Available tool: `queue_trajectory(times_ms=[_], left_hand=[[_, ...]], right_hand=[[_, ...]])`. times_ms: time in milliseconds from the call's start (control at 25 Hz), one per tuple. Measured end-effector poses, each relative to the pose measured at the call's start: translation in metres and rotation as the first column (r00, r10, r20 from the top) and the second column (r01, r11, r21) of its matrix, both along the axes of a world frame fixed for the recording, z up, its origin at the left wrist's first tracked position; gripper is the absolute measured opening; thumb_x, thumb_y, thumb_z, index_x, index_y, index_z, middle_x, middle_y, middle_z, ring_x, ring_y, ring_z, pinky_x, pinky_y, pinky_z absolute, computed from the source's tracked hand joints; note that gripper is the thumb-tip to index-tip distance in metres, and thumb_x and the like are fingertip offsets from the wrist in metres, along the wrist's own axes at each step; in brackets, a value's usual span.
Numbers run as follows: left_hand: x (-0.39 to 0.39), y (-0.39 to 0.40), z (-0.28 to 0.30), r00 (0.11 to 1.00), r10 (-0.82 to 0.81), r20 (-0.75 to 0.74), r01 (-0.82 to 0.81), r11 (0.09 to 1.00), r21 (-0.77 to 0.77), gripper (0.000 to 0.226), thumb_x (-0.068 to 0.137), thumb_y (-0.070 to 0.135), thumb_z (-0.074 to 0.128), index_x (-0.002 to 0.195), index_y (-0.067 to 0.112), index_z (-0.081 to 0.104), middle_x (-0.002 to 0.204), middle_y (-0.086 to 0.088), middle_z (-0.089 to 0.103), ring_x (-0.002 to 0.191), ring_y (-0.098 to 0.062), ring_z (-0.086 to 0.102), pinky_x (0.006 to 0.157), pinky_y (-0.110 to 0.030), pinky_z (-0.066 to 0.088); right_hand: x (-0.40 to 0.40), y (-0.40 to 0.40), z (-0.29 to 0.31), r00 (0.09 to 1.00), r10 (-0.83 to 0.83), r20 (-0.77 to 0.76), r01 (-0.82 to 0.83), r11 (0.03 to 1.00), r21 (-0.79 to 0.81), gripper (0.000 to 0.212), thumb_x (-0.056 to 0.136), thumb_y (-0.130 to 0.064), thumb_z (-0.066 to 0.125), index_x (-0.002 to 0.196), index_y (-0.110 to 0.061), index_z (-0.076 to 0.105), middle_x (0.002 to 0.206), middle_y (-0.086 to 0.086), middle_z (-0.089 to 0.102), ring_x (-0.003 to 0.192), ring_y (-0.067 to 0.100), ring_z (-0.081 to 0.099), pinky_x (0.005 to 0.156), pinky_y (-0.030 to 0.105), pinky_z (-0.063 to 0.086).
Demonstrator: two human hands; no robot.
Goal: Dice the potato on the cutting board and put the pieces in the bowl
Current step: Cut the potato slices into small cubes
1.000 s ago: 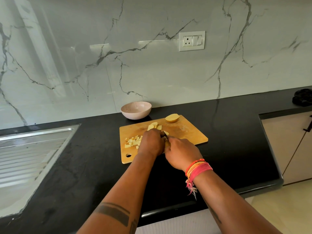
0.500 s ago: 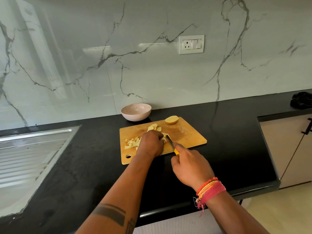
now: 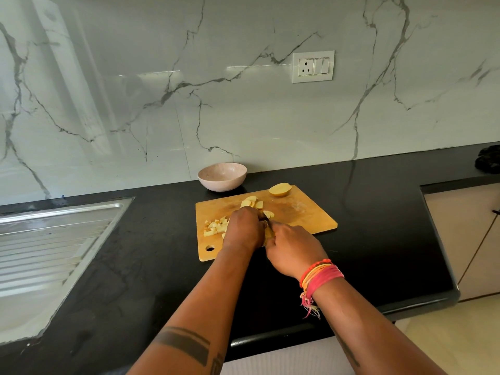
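At frame centre, the right hand [image 3: 293,249] grips a knife [image 3: 266,221] on the cutting board [image 3: 311,215]. The left hand [image 3: 243,228] curls over potato slices [image 3: 251,203]; its grip cannot be told.

Illumination is bright, even daylight. The glossy marble backsplash [image 3: 243,109] shows streaked glare. Shadows are soft. Wide-angle distortion bends the frame edges; focus is sharp.

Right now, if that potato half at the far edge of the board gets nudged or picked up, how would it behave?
The potato half seems to rest on its rounded skin side, cut face tilted up, so a nudge would probably rock or roll it. It sits near the cutting board edge, so it might slide off. It looks firm; the cut face is likely slippery.
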State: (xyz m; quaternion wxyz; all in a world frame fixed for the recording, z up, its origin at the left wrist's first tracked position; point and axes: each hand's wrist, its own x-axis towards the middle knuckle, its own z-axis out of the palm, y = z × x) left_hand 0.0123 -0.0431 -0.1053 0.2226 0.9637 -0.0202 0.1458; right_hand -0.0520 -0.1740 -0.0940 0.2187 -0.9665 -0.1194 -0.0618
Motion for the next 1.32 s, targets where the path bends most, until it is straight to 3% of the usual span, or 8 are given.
queue_trajectory(times_ms=[280, 520, 600, 760, 920, 1120, 1320], left_hand=[[0.002, -0.003, -0.006, 0.997, 0.059, 0.052, -0.059, 0.998, 0.004, 0.018, 0.098, 0.028, 0.065, 0.107, 0.018, 0.077, 0.107, 0.000, 0.072, 0.095, -0.014, 0.064, 0.083, -0.024, 0.049], [-0.003, 0.000, -0.002, 0.994, 0.075, 0.074, -0.077, 0.997, 0.028, 0.019, 0.100, 0.025, 0.062, 0.111, 0.018, 0.076, 0.114, -0.002, 0.070, 0.101, -0.015, 0.063, 0.091, -0.028, 0.052], [-0.005, 0.004, -0.001, 0.994, 0.077, 0.081, -0.079, 0.997, 0.012, 0.021, 0.102, 0.024, 0.059, 0.114, 0.017, 0.075, 0.116, -0.003, 0.068, 0.102, -0.015, 0.062, 0.092, -0.027, 0.052], [-0.009, 0.007, 0.004, 0.983, 0.107, 0.147, -0.090, 0.989, -0.121, 0.021, 0.101, 0.025, 0.061, 0.115, 0.018, 0.076, 0.115, -0.001, 0.069, 0.100, -0.015, 0.063, 0.084, -0.020, 0.046], [-0.013, 0.008, 0.010, 0.973, 0.129, 0.192, -0.083, 0.969, -0.234, 0.024, 0.102, 0.020, 0.058, 0.118, 0.016, 0.075, 0.120, 0.000, 0.071, 0.108, -0.016, 0.064, 0.090, -0.019, 0.042], [-0.020, 0.025, 0.015, 0.962, 0.211, 0.175, -0.133, 0.918, -0.374, 0.022, 0.101, 0.017, 0.058, 0.112, 0.015, 0.077, 0.113, 0.001, 0.075, 0.104, -0.016, 0.066, 0.084, -0.019, 0.041], [-0.026, 0.031, 0.016, 0.966, 0.223, 0.132, -0.149, 0.894, -0.422, 0.024, 0.102, 0.017, 0.057, 0.115, 0.015, 0.077, 0.114, 0.001, 0.074, 0.106, -0.015, 0.065, 0.086, -0.019, 0.043]], right_hand=[[-0.029, -0.018, -0.011, 1.000, 0.003, 0.030, -0.002, 1.000, -0.027, 0.050, 0.102, -0.034, 0.042, 0.152, -0.030, 0.043, 0.079, -0.005, 0.061, 0.071, 0.013, 0.061, 0.062, 0.033, 0.052], [-0.025, -0.029, -0.007, 0.995, -0.070, 0.066, 0.063, 0.992, 0.110, 0.053, 0.102, -0.033, 0.044, 0.155, -0.036, 0.039, 0.074, -0.007, 0.061, 0.061, 0.011, 0.058, 0.051, 0.029, 0.041], [-0.013, -0.028, -0.003, 0.995, -0.083, 0.059, 0.077, 0.993, 0.094, 0.052, 0.103, -0.034, 0.044, 0.155, -0.034, 0.041, 0.077, -0.007, 0.062, 0.065, 0.013, 0.061, 0.054, 0.032, 0.047], [0.006, -0.024, -0.001, 0.994, -0.107, -0.013, 0.107, 0.994, 0.007, 0.047, 0.103, -0.033, 0.041, 0.148, -0.026, 0.045, 0.089, 0.001, 0.064, 0.081, 0.024, 0.064, 0.068, 0.038, 0.054], [0.003, -0.013, -0.003, 1.000, -0.028, -0.006, 0.027, 0.998, -0.063, 0.051, 0.104, -0.036, 0.039, 0.155, -0.031, 0.037, 0.085, 0.000, 0.062, 0.077, 0.022, 0.062, 0.066, 0.036, 0.052], [-0.019, 0.010, -0.009, 0.994, 0.085, 0.064, -0.079, 0.993, -0.090, 0.053, 0.104, -0.034, 0.041, 0.156, -0.028, 0.035, 0.082, -0.001, 0.060, 0.073, 0.022, 0.058, 0.062, 0.034, 0.045], [-0.020, 0.021, -0.006, 0.995, 0.091, 0.045, -0.090, 0.996, -0.029, 0.054, 0.104, -0.032, 0.042, 0.157, -0.028, 0.035, 0.080, -0.002, 0.058, 0.073, 0.021, 0.060, 0.063, 0.035, 0.048]])
